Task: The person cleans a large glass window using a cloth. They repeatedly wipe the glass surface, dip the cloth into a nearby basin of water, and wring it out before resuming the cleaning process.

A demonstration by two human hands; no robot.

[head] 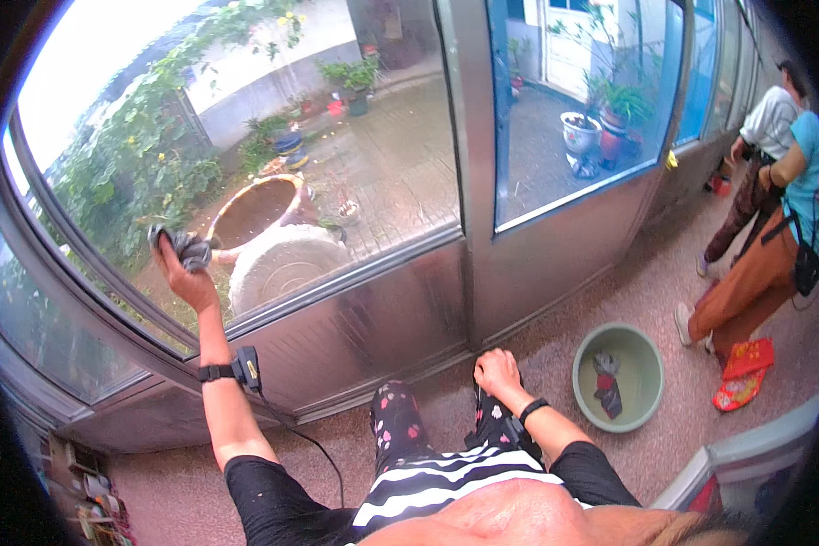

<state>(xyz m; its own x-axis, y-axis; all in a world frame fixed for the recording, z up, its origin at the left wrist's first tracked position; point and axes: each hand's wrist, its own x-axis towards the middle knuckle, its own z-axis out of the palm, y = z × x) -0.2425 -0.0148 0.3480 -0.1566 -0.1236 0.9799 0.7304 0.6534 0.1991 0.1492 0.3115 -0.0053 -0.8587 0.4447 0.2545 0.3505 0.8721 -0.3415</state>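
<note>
My left hand (185,273) is shut on a crumpled grey cloth (190,251), raised to the lower left part of a large window pane (396,157) in a metal frame. Whether the cloth touches the glass cannot be told. My right hand (498,372) rests at my knee, over dark flowered trousers, with its fingers bent and their tips hidden. No object shows in it. A green basin (618,426) stands on the floor to the right of this hand, with shallow cloudy liquid and wet dark, grey and red cloths (607,385) inside.
Metal lower panels (382,327) run under the windows. Two people (771,123) (805,164) stand at the far right, near red packages (747,365) on the floor. Cluttered shelves (92,488) are at lower left. Through the glass show a large basin (226,254), a round lid and plants.
</note>
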